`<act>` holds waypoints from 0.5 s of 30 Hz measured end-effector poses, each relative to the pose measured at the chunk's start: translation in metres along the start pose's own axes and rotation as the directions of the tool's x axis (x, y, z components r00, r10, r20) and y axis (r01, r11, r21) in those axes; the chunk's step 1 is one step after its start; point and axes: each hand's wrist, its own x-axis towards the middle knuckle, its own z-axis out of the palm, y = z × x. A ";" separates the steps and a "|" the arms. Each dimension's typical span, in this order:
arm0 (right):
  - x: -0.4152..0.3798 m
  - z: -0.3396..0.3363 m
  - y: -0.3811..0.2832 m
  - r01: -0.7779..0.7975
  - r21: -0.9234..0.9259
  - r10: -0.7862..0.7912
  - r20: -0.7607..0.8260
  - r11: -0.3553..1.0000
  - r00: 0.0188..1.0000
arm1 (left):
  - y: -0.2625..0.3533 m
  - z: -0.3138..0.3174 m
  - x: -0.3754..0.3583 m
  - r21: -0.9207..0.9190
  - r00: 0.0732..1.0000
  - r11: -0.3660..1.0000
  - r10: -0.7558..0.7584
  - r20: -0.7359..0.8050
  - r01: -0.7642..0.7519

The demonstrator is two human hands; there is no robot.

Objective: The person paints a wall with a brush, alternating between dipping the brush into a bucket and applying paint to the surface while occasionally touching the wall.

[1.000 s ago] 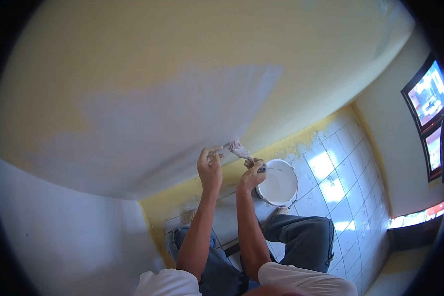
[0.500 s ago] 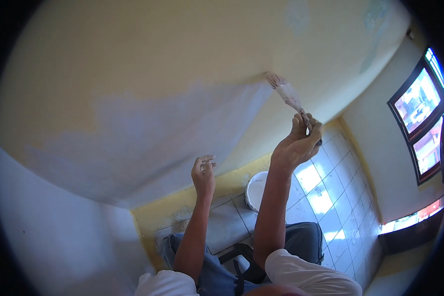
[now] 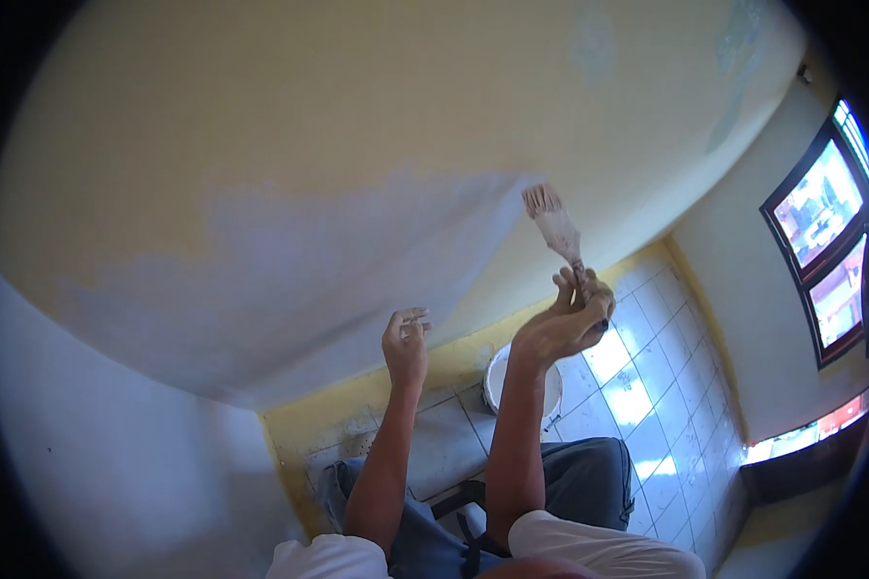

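My right hand (image 3: 565, 314) grips a paintbrush (image 3: 557, 227) by its handle, bristles pointing up toward the wall. Pale paint coats the bristles and the ferrule, and the bristle tip is close to the upper right edge of a whitish painted area (image 3: 328, 251). Around that area the wall (image 3: 357, 87) is yellow. My left hand (image 3: 406, 343) hovers in front of the lower wall, fingers loosely bent and apart, with pale smears on the fingertips and nothing visible in it.
Behind my right forearm a white bucket (image 3: 553, 386) stands on the tiled floor (image 3: 589, 410), near the foot of the wall. My bent knees and a dark seat edge are below. Dark-framed windows (image 3: 821, 203) are at the far right.
My right hand has brought the brush down along the wall, away from its higher spot on the yellow. More of the bucket shows. The left hand has barely moved.
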 end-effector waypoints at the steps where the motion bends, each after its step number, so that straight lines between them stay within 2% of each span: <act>1: 0.004 -0.003 0.013 0.011 0.015 -0.012 0.089 1.000 0.996 | -0.001 0.000 0.000 0.000 1.000 1.000 -0.001 0.006 0.001; 2: 0.008 -0.012 0.030 0.022 0.028 -0.026 0.178 0.999 0.984 | -0.002 0.001 0.000 -0.003 1.000 1.000 -0.004 0.012 0.004; 6: -0.012 -0.048 0.063 -0.120 -0.149 0.132 0.076 0.982 0.988 | -0.001 0.003 0.005 -0.013 0.999 0.999 0.044 0.012 -0.044; 9: -0.016 -0.065 0.048 -0.123 -0.159 0.132 0.044 0.980 0.990 | -0.004 0.001 0.004 -0.028 0.998 0.998 0.063 0.011 -0.062; 10: -0.016 -0.063 0.043 -0.092 -0.105 0.097 0.041 0.990 0.994 | 0.000 0.000 0.004 -0.015 0.999 0.999 0.052 0.010 -0.051; 12: -0.011 -0.050 0.038 -0.124 -0.045 0.120 -0.068 0.991 0.990 | -0.004 -0.001 0.004 -0.038 0.998 0.997 0.061 0.012 -0.060; 13: -0.014 -0.047 0.038 -0.128 -0.021 0.126 -0.052 0.992 0.991 | -0.003 -0.004 0.003 -0.023 0.999 0.999 0.040 0.012 -0.040; 15: -0.017 -0.068 0.078 -0.206 -0.015 0.206 0.026 0.979 0.978 | 0.004 -0.005 0.000 -0.004 1.000 1.000 0.013 0.023 -0.013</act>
